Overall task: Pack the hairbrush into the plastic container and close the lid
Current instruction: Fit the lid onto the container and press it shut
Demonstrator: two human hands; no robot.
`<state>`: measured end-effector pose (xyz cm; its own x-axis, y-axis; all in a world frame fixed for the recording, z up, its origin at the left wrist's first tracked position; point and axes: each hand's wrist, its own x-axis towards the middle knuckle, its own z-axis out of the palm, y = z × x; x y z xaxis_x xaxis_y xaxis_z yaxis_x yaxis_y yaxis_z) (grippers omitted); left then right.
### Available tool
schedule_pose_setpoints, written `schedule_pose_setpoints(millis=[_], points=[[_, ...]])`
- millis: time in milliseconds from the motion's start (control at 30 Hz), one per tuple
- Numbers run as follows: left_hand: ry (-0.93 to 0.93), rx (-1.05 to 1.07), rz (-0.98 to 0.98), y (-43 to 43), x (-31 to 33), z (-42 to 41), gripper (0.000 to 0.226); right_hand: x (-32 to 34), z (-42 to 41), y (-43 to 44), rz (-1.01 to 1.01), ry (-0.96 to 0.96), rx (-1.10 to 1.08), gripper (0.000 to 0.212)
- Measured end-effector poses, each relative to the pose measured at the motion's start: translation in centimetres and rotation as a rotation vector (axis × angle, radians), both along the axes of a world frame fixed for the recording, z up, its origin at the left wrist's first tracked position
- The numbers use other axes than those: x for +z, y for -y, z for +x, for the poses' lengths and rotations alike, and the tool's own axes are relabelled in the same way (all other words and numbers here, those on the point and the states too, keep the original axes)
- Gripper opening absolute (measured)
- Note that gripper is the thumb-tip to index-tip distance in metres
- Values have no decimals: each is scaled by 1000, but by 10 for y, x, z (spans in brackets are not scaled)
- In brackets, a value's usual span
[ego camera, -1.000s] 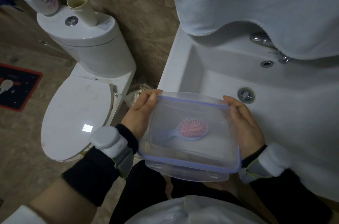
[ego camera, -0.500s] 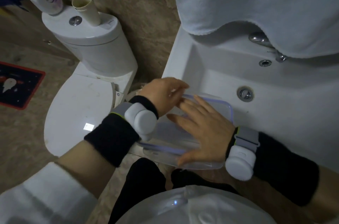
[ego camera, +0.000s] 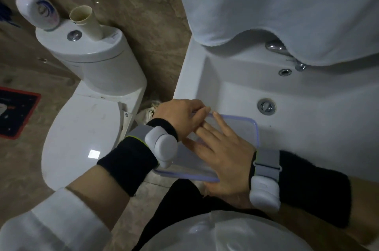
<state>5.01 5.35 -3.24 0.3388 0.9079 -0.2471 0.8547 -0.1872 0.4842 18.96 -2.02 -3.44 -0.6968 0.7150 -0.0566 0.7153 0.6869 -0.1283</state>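
Both hands have just moved on top. The right hand is lying flat, fingers spread, pressing the lid beside the sink. The left hand is curling on its far edge. The hairbrush is hidden inside now.

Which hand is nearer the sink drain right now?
Right. The right hand lies flat on the container lid, just below and left of the sink drain. The left hand grips the lid's far left corner, farther away.

Single head-worn wide-angle view, looking steeply down, close over sink edge and toilet
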Motion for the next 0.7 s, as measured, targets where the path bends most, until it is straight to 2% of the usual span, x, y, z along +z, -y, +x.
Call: schedule_pose_setpoints(millis=[67, 133, 200, 267, 333, 367, 433, 467, 500, 533, 567, 633, 700], points=[[-11, 0, 7, 0, 0, 0, 32, -1, -2, 2, 51, -39, -32, 65], [-8, 2, 5, 1, 0, 0, 33, -2, 0, 2, 45, -52, -6, 84], [8, -2, -8, 1, 1, -1, 33, 0, 2, 0, -5, -26, 27, 90], [18, -8, -24, 0, 2, -2, 34, 2, 7, -6, -76, -38, 50, 85], [12, -7, -29, 0, 2, -2, 36, 3, 9, -13, -182, -235, 12, 67], [8, -13, -19, 0, 2, -2, 36, 6, 10, -19, -274, -437, -103, 58], [-1, -53, 9, 1, 1, -2, 36, 16, 18, -37, -352, -902, -556, 36], [3, -73, 15, 1, 0, -1, 36, 15, 29, -46, -311, -986, -812, 24], [9, -86, 16, 1, -1, 0, 35, 13, 41, -51, -318, -969, -1019, 22], [23, -97, 13, 0, -2, 1, 34, 7, 54, -53, -431, -913, -1159, 26], [39, -109, 10, 0, -2, 1, 32, -1, 63, -50, -595, -894, -1232, 26], [69, -141, 10, -2, -2, 3, 29, -7, 68, -36, -945, -963, -1243, 26], [81, -141, 13, -3, -5, 2, 28, -15, 61, -25, -1139, -1081, -1209, 31]])
